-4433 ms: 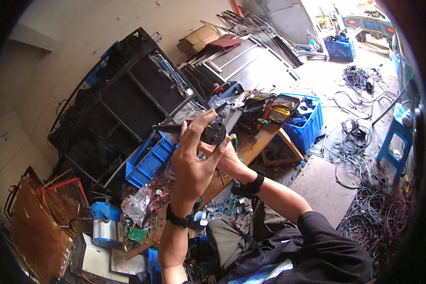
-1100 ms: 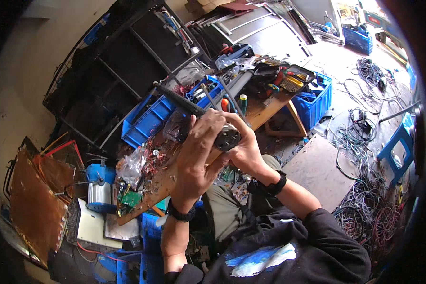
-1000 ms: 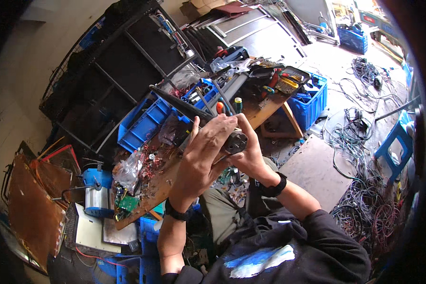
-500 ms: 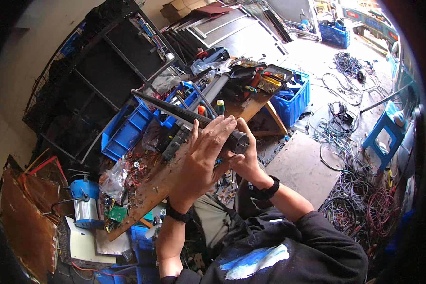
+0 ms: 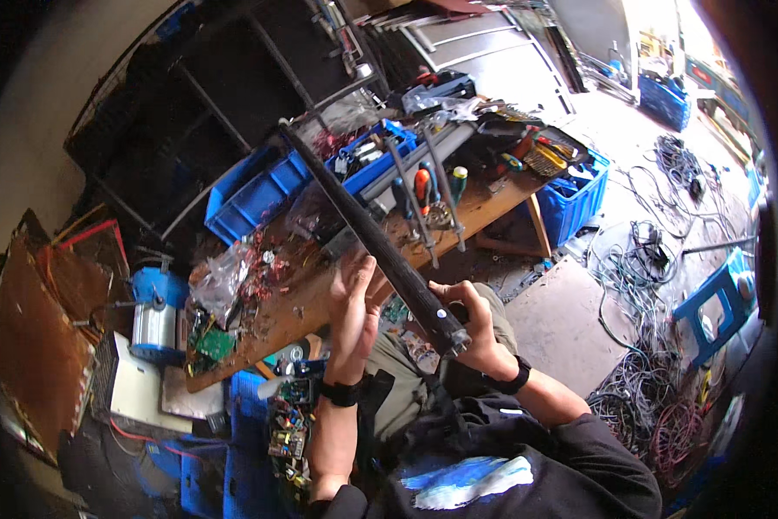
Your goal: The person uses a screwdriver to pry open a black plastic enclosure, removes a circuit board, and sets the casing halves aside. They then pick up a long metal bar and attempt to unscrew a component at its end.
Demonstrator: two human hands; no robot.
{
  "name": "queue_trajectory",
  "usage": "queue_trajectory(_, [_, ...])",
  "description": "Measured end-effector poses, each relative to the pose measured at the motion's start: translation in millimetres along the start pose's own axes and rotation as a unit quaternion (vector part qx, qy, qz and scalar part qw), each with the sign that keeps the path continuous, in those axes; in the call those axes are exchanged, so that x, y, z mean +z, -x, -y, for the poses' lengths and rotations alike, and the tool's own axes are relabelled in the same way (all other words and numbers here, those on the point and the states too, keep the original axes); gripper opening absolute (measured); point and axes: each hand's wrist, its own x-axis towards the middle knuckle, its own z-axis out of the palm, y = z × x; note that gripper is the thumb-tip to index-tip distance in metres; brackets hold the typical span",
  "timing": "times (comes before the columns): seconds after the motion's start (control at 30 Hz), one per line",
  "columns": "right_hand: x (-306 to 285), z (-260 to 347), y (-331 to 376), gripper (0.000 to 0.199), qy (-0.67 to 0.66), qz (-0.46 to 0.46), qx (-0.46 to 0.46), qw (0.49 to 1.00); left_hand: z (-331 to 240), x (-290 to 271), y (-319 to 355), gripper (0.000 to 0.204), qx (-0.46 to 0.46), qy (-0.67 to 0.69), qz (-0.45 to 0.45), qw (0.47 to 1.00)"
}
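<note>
A long black ribbed tube runs slantwise from the far left toward my lap. Its near end has small metal prongs and a white dot on its side. My right hand is closed round the tube close to that end. Alongside the tube, my left hand has its fingers stretched upward and its palm turned to the tube. Whether the left palm touches it I cannot tell. Behind the tube, screwdrivers with orange, green and blue handles stand in a rack on the wooden bench.
Blue bins stand along the bench's far side, and another blue crate past its right end. Tangled cables cover the floor at right, near a blue stool. Circuit boards lie by my left forearm.
The tube has tipped, its near end dropping toward my lap. My left hand has come off its wrap over the tube and lowered beside it. The view has shifted.
</note>
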Motion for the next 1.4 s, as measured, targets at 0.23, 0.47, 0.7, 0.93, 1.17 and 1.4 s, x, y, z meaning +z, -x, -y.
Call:
queue_trajectory(0.23, [-13.9,10.8,13.2,0.056,0.071,0.090,0.100,0.988,33.8,5.2,5.6,0.046,-0.117,0.303,0.065,0.944])
queue_trajectory(0.47, [-134.8,43.2,-8.1,0.024,-0.153,-0.160,0.189,0.957,52.0,66.5,-23.0,0.038,-0.113,0.297,0.013,0.948])
queue_trajectory(0.7, [-228.1,118.6,13.5,0.022,0.083,-0.207,0.026,0.974,55.0,116.9,-48.7,0.048,-0.096,0.217,0.017,0.971])
queue_trajectory(0.93, [-190.9,175.4,58.6,0.049,0.108,-0.250,-0.017,0.962,55.1,114.6,-46.5,0.044,-0.104,0.192,0.015,0.976])
queue_trajectory(1.17, [-151.5,184.9,71.3,0.036,0.136,-0.093,-0.020,0.986,59.7,110.9,-49.9,0.046,-0.129,0.210,-0.002,0.969])
queue_trajectory(1.4, [-127.6,168.9,72.1,0.032,0.101,-0.098,-0.020,0.990,63.3,110.8,-49.3,0.047,-0.105,0.220,0.017,0.970])
